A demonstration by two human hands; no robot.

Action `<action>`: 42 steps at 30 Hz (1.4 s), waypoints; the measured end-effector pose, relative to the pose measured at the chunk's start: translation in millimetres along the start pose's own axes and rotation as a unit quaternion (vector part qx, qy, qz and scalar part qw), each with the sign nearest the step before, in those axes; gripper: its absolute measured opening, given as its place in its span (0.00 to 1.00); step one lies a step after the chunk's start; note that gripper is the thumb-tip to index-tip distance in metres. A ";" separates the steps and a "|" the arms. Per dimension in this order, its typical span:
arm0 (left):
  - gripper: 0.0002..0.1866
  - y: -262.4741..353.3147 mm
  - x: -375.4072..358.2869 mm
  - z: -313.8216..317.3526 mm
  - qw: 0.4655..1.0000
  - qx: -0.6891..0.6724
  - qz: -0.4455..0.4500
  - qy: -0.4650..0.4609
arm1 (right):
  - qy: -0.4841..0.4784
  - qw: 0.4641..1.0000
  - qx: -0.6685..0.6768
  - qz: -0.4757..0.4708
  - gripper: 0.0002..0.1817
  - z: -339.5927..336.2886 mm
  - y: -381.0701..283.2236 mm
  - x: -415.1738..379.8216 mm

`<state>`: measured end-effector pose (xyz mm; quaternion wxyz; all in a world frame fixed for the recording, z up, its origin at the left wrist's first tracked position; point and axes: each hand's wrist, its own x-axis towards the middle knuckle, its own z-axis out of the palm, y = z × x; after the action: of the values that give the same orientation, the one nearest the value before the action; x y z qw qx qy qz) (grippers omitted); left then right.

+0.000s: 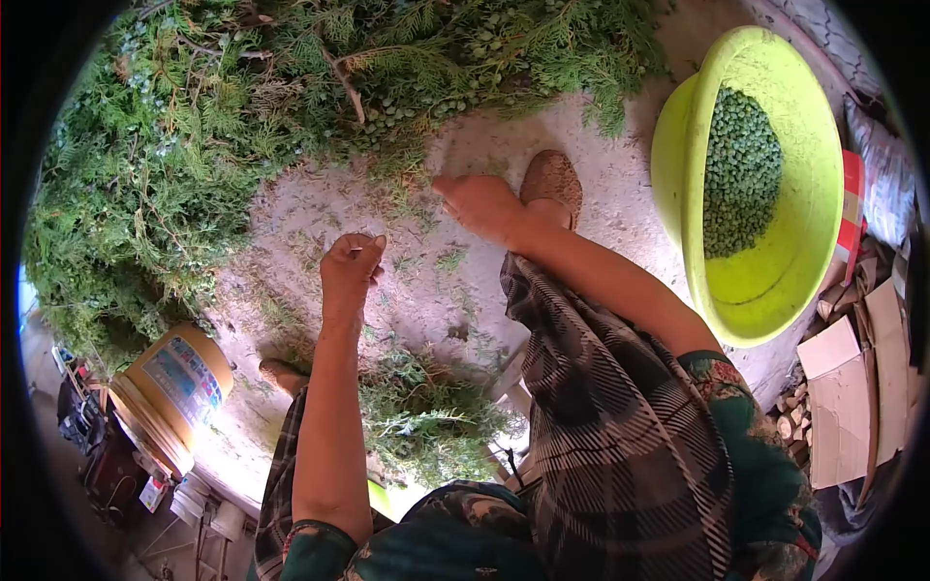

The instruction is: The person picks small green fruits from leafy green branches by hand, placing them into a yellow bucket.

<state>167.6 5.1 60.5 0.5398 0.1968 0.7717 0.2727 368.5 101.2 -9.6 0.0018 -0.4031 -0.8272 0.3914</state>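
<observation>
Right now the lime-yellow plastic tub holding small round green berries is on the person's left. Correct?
Wrong side: the head view shows the lime-yellow plastic tub on the person's right. It does hold small round green berries.

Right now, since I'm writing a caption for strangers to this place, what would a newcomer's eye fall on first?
Most likely the bright yellow-green tub at the upper right, with small round green berries inside. Next, the big heap of leafy branches across the top and down the left side. Then the left hand and right hand, both over the littered floor near the middle.
</observation>
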 end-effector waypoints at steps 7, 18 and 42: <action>0.12 0.0 7.9 -3.6 0.972 -0.214 -0.031 -0.087 | -0.063 0.840 0.520 0.140 0.09 -32.0 6.2 -12.3; 0.11 2.3 14.3 -7.2 0.893 0.422 0.049 -0.151 | -0.161 0.562 0.795 0.164 0.10 -28.1 14.4 -35.3; 0.05 14.6 -0.8 57.2 0.983 0.048 0.178 -0.024 | -0.129 0.661 0.721 0.162 0.21 -17.3 -0.2 -39.6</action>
<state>221.8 27.9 54.9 0.4910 0.3636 0.7232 0.3221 400.6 85.8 14.9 0.1218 -0.3488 -0.1999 0.9075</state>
